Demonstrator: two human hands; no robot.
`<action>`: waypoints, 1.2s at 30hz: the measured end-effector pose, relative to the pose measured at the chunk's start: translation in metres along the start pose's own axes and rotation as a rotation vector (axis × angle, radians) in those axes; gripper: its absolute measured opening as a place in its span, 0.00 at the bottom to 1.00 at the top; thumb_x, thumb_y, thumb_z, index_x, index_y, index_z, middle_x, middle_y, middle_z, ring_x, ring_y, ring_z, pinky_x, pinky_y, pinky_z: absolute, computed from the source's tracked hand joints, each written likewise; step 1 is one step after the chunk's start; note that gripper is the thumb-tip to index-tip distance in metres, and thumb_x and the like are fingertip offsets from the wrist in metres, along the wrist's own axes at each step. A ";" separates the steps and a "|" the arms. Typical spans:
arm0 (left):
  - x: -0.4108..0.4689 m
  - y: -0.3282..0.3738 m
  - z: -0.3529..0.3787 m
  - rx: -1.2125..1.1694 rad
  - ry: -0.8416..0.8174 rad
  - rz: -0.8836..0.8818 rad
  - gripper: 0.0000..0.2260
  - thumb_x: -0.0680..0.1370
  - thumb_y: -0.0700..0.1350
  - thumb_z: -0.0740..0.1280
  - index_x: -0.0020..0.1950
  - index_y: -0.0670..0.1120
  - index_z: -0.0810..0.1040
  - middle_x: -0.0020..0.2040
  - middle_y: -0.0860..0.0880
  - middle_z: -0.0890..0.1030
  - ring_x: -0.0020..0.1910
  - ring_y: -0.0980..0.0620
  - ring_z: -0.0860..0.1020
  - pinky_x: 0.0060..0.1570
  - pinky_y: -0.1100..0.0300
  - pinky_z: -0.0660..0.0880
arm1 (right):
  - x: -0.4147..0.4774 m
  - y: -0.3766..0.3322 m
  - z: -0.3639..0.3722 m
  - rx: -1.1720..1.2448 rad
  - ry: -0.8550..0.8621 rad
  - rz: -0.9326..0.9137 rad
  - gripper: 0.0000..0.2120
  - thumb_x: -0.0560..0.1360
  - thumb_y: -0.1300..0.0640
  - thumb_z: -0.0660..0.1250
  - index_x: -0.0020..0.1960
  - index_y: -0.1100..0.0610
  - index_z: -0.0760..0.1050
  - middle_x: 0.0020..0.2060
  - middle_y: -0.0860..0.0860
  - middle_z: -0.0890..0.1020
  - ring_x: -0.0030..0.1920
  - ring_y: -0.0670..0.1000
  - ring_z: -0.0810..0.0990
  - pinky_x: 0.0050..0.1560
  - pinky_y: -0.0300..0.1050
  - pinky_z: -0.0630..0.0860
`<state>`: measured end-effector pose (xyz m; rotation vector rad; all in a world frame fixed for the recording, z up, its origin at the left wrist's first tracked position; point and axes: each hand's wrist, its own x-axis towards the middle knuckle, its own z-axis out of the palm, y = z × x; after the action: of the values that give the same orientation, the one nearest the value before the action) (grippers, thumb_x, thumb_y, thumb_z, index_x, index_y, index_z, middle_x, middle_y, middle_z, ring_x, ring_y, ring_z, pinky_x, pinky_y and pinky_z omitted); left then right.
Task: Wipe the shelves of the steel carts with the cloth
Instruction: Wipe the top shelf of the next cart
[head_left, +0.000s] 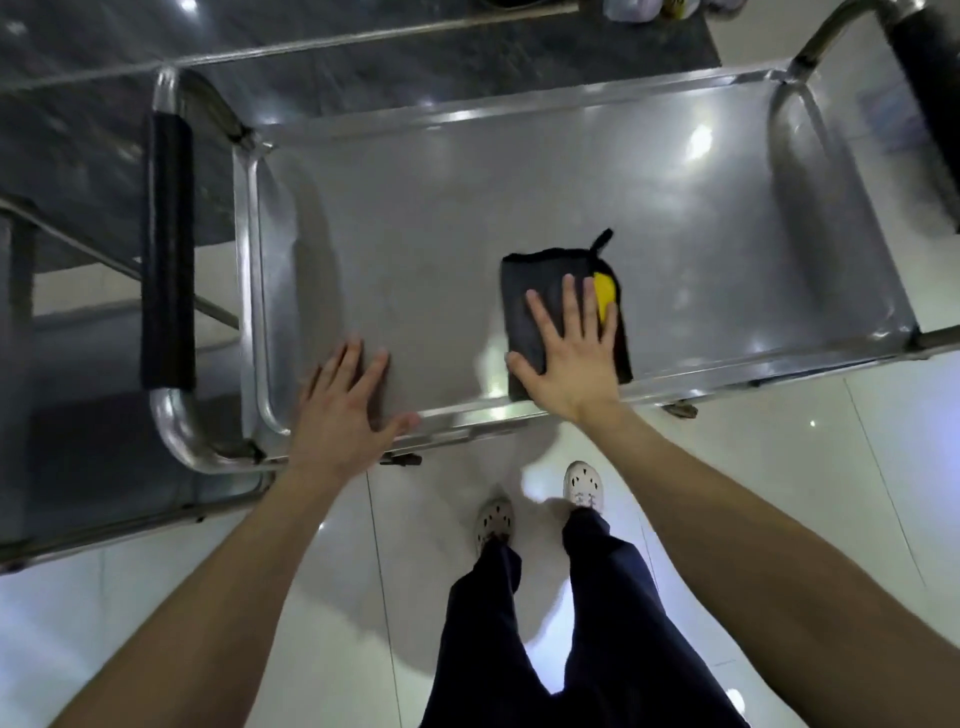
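Two bare forearms reach fwd from the bottom of the view over a glossy pale tiled floor (779, 467), w/ dark trouser legs and pale clogs (583, 484) below between them. Left hand (343, 410) lies flat on the near-left part of the steel cart's top shelf (415, 234), palm down, fingers spread, thumb along the near rim; it holds nothing. Right hand (571, 353) presses flat on the dark grey cloth (535, 291), fingers spread, palm over the cloth's near edge; no pinch, just open-hand pressure. Cloth sits near the shelf's front rim, approx centre-right, folded to a rectangle, yellow patch (605, 296) showing beside the fingers, small black loop at its far corner. Shelf is bare steel w/ raised rim and light glare. Black-padded handle bar (167, 249) runs along the cart's left end. Beyond, a 2nd cart's dark shelf (363, 78).
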<state>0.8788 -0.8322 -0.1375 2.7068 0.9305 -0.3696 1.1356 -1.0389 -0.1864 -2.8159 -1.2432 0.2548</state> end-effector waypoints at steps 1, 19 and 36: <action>-0.002 -0.001 0.002 0.005 -0.002 0.000 0.47 0.76 0.82 0.55 0.89 0.59 0.49 0.90 0.50 0.45 0.88 0.48 0.46 0.86 0.42 0.48 | -0.010 -0.023 0.006 0.010 0.017 -0.119 0.43 0.80 0.25 0.52 0.88 0.44 0.50 0.87 0.61 0.45 0.86 0.65 0.38 0.81 0.76 0.45; -0.014 0.033 -0.001 0.162 0.285 0.382 0.15 0.80 0.45 0.68 0.66 0.48 0.84 0.80 0.43 0.73 0.81 0.40 0.68 0.82 0.41 0.60 | -0.099 -0.058 0.012 -0.011 0.098 -0.457 0.35 0.77 0.52 0.73 0.81 0.58 0.67 0.79 0.57 0.71 0.83 0.60 0.62 0.83 0.69 0.53; -0.165 0.064 0.009 -0.492 0.026 -0.116 0.21 0.83 0.63 0.69 0.44 0.47 0.84 0.39 0.48 0.85 0.42 0.45 0.84 0.47 0.47 0.80 | -0.241 -0.055 0.008 1.747 -0.573 0.303 0.20 0.79 0.38 0.71 0.64 0.49 0.85 0.60 0.52 0.88 0.63 0.58 0.86 0.59 0.52 0.84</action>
<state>0.7912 -0.9769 -0.0836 2.2220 1.0310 -0.1053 0.9344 -1.1793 -0.1570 -1.2931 -0.1528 1.3501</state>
